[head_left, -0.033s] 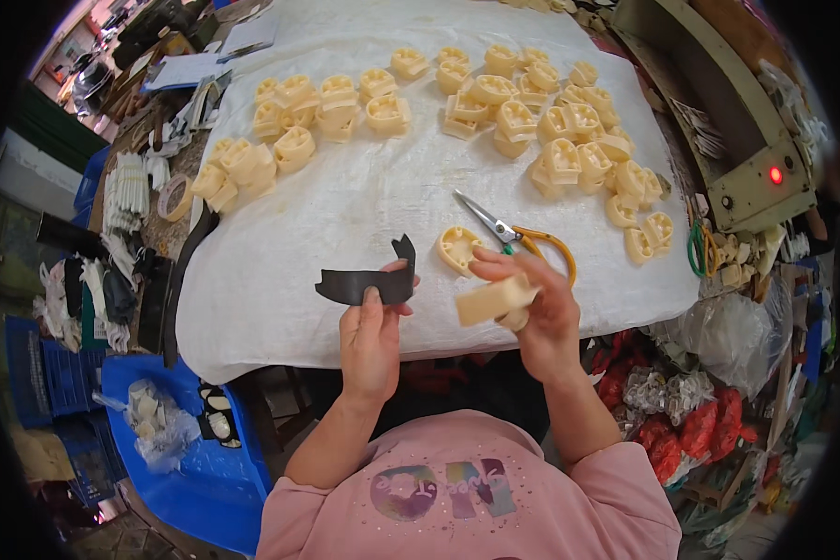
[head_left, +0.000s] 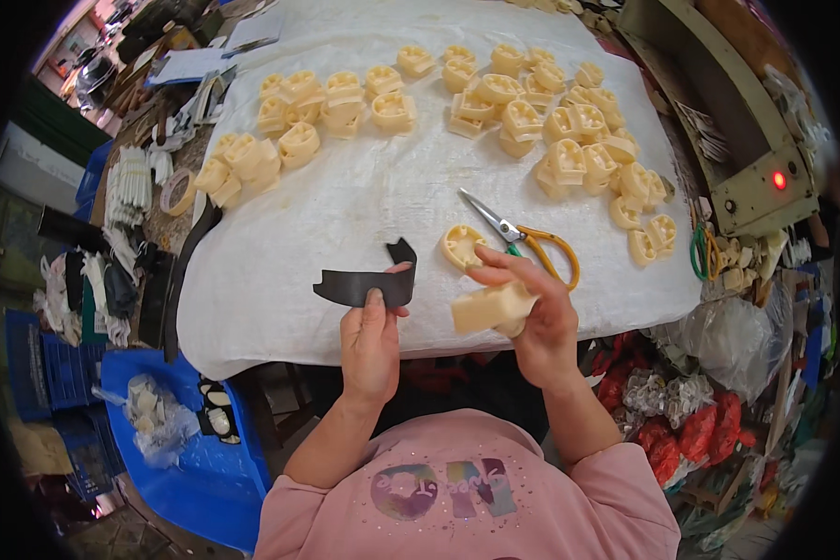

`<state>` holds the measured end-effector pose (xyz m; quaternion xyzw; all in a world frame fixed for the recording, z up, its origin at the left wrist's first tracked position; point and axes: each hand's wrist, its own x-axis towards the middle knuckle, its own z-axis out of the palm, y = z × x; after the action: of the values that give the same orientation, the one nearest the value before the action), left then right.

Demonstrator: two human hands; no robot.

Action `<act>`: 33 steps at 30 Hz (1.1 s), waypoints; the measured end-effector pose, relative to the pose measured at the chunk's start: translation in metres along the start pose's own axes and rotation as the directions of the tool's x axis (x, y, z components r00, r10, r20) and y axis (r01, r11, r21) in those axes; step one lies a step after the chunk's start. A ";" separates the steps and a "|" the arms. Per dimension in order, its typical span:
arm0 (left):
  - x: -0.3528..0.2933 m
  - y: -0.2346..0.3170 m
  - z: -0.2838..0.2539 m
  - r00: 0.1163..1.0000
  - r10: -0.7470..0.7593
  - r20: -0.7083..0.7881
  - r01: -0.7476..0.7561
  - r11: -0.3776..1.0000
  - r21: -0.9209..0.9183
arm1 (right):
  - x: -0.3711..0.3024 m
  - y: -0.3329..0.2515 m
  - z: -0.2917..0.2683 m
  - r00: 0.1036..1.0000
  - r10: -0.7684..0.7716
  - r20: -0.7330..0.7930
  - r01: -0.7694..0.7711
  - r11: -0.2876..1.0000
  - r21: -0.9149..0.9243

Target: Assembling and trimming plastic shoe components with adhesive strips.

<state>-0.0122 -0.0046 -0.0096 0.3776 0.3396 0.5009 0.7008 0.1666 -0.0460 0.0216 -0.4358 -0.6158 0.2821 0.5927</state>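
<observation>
My left hand (head_left: 368, 347) pinches a black curved strip (head_left: 355, 287) with notched ends, thumb in front and fingers behind. The strip bends back at its right end. In my right hand (head_left: 545, 327) is a cream-coloured plastic piece (head_left: 491, 308), tilted and a little blurred; the fingers partly cover it. A second cream plastic piece (head_left: 463, 248), hollow side up, lies on the white sheet (head_left: 364, 205) just beyond my right hand. Beside it rest open-bladed scissors (head_left: 513, 231) with orange handles, and a bit of something green shows under them.
Several cream pieces stand in stacked clusters at the far left (head_left: 299, 112) and far right (head_left: 569, 126). A blue tub (head_left: 182, 485) with a plastic bag sits below left. At the right is a metal box (head_left: 765, 182) with a lit red lamp. Red bags (head_left: 700, 425) lie below right.
The view has shifted slightly. The cream piece in my right hand has moved a little to the left; both hands keep their hold.
</observation>
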 end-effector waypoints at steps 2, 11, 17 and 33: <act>-0.005 0.004 -0.003 1.000 0.019 -0.019 -0.018 0.999 0.048 | 0.000 0.002 0.008 0.989 -0.143 0.048 0.145 0.988 -0.055; -0.006 0.010 -0.009 0.992 0.120 0.049 -0.117 0.990 -0.076 | 0.000 0.004 0.042 0.990 -0.139 -0.031 0.142 0.981 0.135; -0.021 0.022 0.006 0.993 0.011 0.118 0.012 0.980 -0.198 | 0.000 0.007 0.055 0.958 -0.286 -0.022 0.286 0.958 0.002; -0.027 0.025 0.019 0.988 0.028 0.154 -0.002 0.985 -0.171 | 0.002 0.008 0.049 0.917 -0.391 -0.082 0.380 0.917 -0.121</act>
<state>-0.0144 -0.0292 0.0240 0.3570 0.2367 0.5022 0.7512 0.1204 -0.0324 0.0086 -0.3500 -0.6714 0.1043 0.6449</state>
